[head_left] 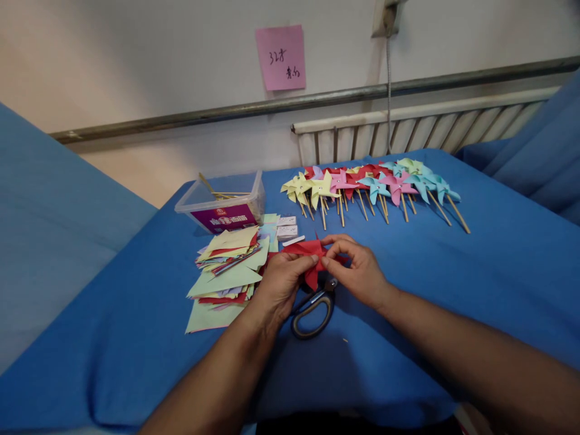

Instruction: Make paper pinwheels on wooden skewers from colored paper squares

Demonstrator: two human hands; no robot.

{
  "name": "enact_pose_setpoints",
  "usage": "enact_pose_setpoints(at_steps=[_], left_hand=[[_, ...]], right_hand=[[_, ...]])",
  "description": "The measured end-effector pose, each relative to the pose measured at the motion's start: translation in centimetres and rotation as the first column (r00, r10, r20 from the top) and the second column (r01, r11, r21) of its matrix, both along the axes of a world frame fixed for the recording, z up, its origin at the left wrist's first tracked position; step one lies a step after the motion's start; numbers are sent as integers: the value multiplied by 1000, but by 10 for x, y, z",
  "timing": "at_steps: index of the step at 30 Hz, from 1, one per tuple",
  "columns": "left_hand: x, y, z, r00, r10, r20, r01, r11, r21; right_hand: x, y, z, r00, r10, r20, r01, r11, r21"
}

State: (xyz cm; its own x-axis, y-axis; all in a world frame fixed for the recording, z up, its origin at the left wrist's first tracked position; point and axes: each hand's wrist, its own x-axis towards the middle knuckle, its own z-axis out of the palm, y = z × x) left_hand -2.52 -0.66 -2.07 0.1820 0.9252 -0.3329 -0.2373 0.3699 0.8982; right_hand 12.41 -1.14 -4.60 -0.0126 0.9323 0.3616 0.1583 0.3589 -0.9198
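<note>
Left hand [281,279] and right hand [357,270] pinch a red paper pinwheel [312,254]; scissors [315,308] lie just beneath, handles toward the person; bare blue cloth [475,272] opens to the right.

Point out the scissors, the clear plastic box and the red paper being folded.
scissors [312,313]: head view, on the handle loop.
clear plastic box [222,216]: head view, on its front wall label.
red paper [310,248]: head view, on the flat upper part between both hands.
</note>
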Motion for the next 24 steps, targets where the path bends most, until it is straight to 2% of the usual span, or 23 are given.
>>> enact_pose_setpoints(at_steps=[4, 7, 10, 13, 15, 18, 20, 22, 24], left_hand=[[-2, -1, 4, 996, -93, -15, 93, 996, 6], [-5, -2, 7, 975, -193, -111, 195, 981, 12], [-8, -2, 8, 915, -252, -316, 267, 964, 4], [-9, 0, 8, 846, -289, -449, 330, 944, 14], [-8, 0, 8, 830, -286, -479, 343, 939, 34], [-7, 0, 8, 832, -262, -489, 333, 941, 63], [-6, -1, 9, 853, -198, -483, 280, 954, 104], [-4, -2, 10, 896, -96, -434, 178, 972, 152], [-2, -3, 10, 951, 6, -308, 47, 985, 166]], right_hand=[[8, 8, 4, 969, 2, -247, -52, 980, -194], [17, 14, 9, 931, 151, -334, -269, 901, -342], [23, 16, 11, 880, 334, -337, -451, 811, -373], [25, 15, 9, 849, 438, -294, -524, 764, -376], [24, 14, 7, 838, 469, -278, -545, 743, -389], [21, 13, 7, 850, 457, -263, -527, 752, -395], [18, 12, 8, 876, 400, -269, -478, 794, -376], [13, 10, 9, 898, 303, -320, -405, 853, -330], [7, 8, 9, 888, 189, -419, -325, 902, -283]])
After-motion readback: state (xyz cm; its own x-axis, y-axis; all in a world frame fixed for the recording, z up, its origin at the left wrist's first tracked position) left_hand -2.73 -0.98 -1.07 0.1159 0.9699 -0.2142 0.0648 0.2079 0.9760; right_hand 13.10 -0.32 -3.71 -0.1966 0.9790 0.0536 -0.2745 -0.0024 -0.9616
